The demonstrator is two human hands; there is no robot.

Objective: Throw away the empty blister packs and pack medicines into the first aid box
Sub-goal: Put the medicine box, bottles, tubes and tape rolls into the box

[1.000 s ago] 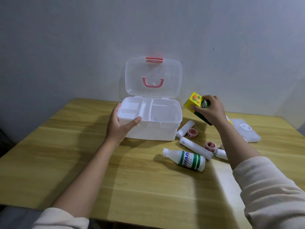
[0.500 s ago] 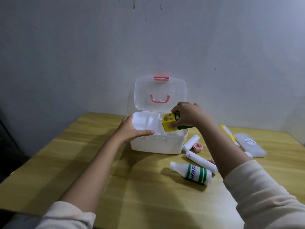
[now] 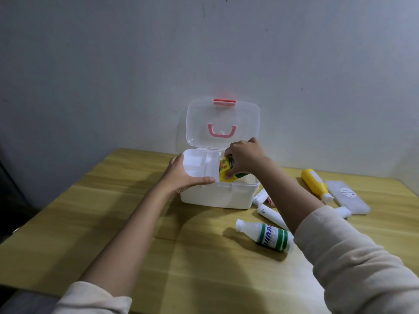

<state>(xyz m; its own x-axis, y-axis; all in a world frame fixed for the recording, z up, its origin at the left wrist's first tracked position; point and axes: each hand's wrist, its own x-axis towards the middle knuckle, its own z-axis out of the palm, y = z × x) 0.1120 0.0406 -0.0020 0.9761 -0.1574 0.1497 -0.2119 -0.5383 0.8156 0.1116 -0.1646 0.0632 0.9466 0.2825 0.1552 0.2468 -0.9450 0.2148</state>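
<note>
A white first aid box [image 3: 217,197] stands at the back of the wooden table with its clear lid [image 3: 223,123] raised. My right hand [image 3: 246,158] grips a yellow and green medicine carton [image 3: 225,171], tilted and partly down inside the box's right compartment. My left hand [image 3: 183,176] clasps the box's front left corner, thumb along the rim. A white bottle with green stripes [image 3: 269,236] lies on its side to the right of the box. White tubes [image 3: 271,214] lie beside it, partly hidden by my right forearm.
A yellow bottle [image 3: 315,184] and a frosted flat case [image 3: 348,197] lie at the right back of the table [image 3: 113,223]. A grey wall rises just behind the box. The table's left edge drops off into a dark area.
My right hand carried the carton leftward from beside the box, over its rim and down into the right compartment. My left hand kept its hold on the box.
</note>
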